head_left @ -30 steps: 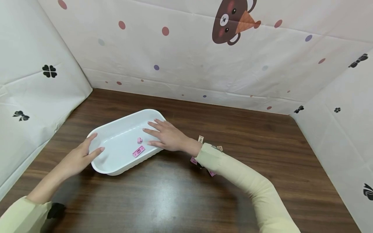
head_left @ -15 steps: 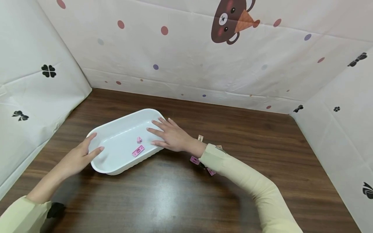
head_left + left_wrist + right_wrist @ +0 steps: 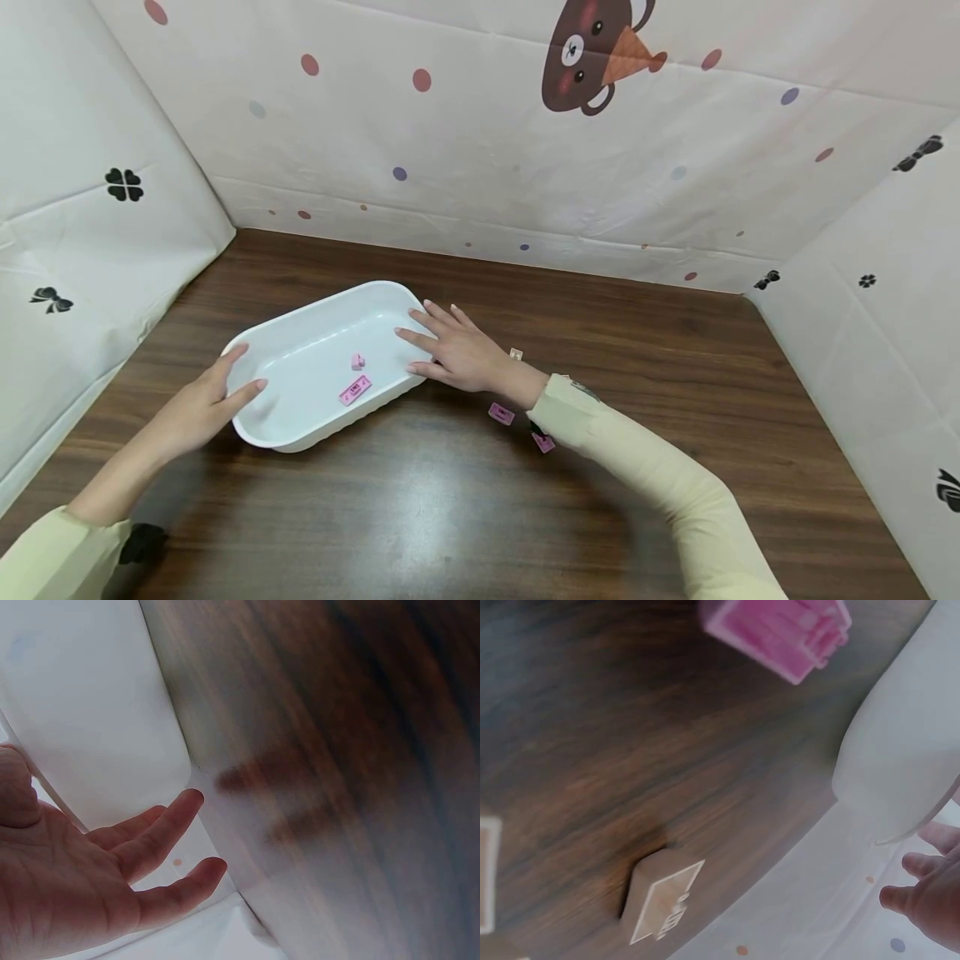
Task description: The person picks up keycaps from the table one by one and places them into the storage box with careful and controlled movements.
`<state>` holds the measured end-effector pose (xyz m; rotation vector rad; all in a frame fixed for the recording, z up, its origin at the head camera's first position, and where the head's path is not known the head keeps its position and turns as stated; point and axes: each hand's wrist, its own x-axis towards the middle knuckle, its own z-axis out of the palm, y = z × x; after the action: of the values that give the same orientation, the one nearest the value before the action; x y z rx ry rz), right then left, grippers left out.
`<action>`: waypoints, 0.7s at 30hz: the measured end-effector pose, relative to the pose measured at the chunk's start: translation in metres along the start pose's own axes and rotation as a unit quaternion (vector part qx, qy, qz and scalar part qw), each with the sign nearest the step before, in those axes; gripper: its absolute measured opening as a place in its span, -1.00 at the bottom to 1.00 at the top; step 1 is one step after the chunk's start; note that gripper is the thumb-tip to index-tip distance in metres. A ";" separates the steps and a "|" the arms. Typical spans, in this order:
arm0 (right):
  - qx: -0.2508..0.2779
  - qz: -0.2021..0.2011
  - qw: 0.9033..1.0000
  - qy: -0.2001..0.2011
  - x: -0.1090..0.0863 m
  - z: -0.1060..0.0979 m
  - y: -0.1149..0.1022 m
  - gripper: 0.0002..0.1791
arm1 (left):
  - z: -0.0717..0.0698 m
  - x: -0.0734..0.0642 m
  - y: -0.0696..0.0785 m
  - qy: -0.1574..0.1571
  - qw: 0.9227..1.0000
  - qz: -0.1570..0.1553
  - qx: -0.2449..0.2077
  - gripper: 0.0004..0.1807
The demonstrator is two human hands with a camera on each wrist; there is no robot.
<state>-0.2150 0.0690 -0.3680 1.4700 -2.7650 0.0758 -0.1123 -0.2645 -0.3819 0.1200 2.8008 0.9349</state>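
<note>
In the head view a white oblong basin (image 3: 300, 387) stands slantwise on the table. A flat pink block with raised lettering (image 3: 355, 390) and a smaller pink piece (image 3: 357, 362) lie in it. My left hand (image 3: 187, 412) grips the basin's left end, thumb and index finger over the rim. Below, in the left wrist view, its other fingers extend along the outer wall (image 3: 97, 697). My right hand (image 3: 468, 354) is spread at the right end, fingertips over the rim and nothing between the fingers.
Right of the basin, two pink lettered blocks lie on the brown wooden table (image 3: 420, 517); one pink block (image 3: 502, 413) is nearer the basin. A beige block (image 3: 516, 354) shows behind the right wrist. White patterned sheets (image 3: 480, 150) enclose the back and sides.
My right hand has drawn back to the right, from over the basin's inside to its right rim. The left hand and basin have stayed in place.
</note>
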 end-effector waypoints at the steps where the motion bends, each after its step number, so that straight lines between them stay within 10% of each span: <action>1: 0.002 -0.001 1.000 0.001 -0.001 0.000 0.001 -0.38 | 0.000 0.000 0.000 0.000 1.000 0.000 0.000 -0.17; 21: 0.014 0.030 0.999 0.025 -0.025 0.003 0.022 -0.39 | 0.000 0.000 0.000 0.000 1.000 -0.002 0.000 -0.17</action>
<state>-0.2192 0.1018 -0.3723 1.3721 -2.7793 0.1486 -0.1122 -0.2642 -0.3819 0.1151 2.7998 0.9327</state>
